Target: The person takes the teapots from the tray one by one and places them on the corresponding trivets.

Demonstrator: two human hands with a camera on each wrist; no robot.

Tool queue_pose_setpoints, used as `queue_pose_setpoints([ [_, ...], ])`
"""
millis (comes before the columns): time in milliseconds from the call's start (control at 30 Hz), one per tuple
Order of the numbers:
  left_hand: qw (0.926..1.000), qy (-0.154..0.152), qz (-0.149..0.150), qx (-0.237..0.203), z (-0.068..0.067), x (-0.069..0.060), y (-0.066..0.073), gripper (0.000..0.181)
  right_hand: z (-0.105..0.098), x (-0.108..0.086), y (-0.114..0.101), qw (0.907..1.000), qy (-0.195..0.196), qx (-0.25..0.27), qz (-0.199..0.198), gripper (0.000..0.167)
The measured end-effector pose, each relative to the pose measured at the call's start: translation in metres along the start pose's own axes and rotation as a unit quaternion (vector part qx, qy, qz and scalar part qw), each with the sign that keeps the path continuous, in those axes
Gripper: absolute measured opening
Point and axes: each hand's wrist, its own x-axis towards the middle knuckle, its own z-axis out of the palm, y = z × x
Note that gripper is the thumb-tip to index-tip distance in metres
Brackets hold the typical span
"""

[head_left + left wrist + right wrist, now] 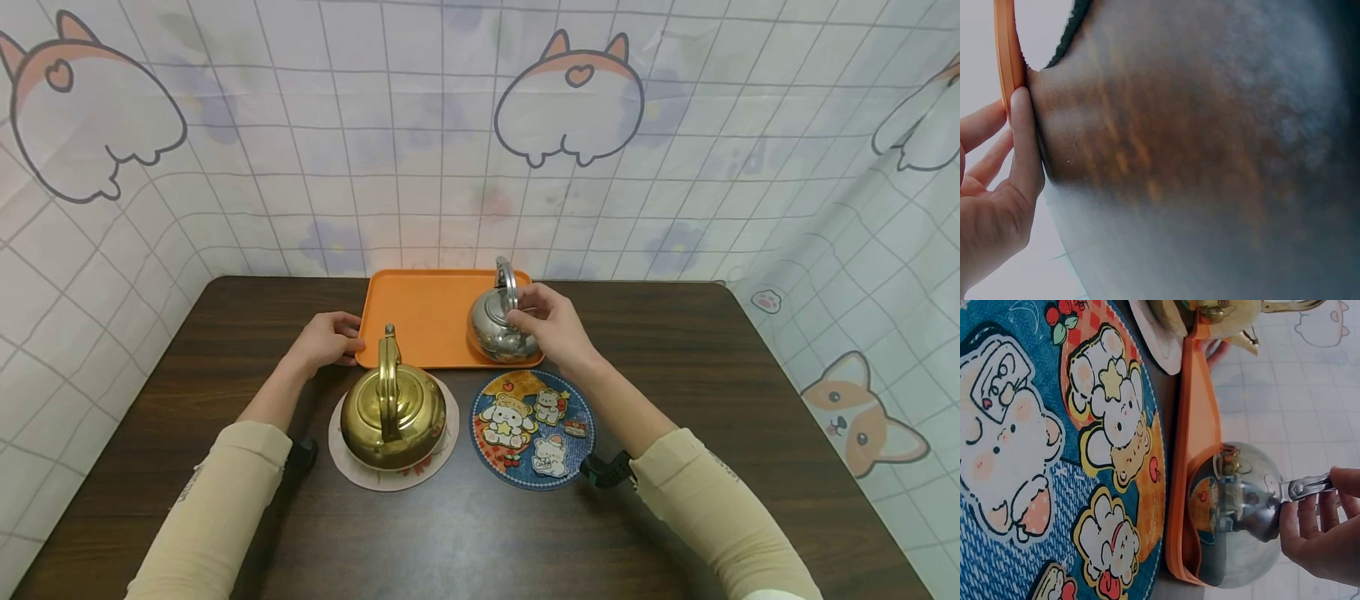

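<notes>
A silver kettle (pixel 501 327) sits on the right end of an orange tray (pixel 420 312). My right hand (pixel 551 321) grips the kettle's raised handle (pixel 1310 486), thumb on one side and fingers on the other. At the tray's left edge, my left hand (pixel 327 340) pinches the rim between thumb and fingers; the left wrist view shows the thumb (pixel 1022 119) against the orange rim (pixel 1009 56). Just in front of the tray stands a gold kettle (pixel 393 417) with its handle up, on a pale round mat (pixel 347 467). Neither hand touches that kettle.
A blue round mat (pixel 487 454) with cartoon animals lies right of the gold kettle, below my right forearm. The dark wooden table (pixel 480 542) ends at the back against a white gridded curtain (pixel 450 167), which also runs along both sides.
</notes>
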Motion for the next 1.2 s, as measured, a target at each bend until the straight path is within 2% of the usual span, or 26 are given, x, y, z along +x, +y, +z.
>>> queue_pose_setpoints([
  [600, 1.0000, -0.001, -0.001, -0.001, -0.0005, 0.0004, -0.0005, 0.052, -0.0005, -0.0015, -0.0014, 0.9999, 0.004, 0.014, 0.004, 0.027],
  [1200, 1.0000, -0.001, -0.001, -0.001, 0.0004, -0.0013, 0.0006, 0.052, -0.0007, -0.0059, -0.0032, 0.9997, 0.010, 0.018, -0.010, 0.027],
])
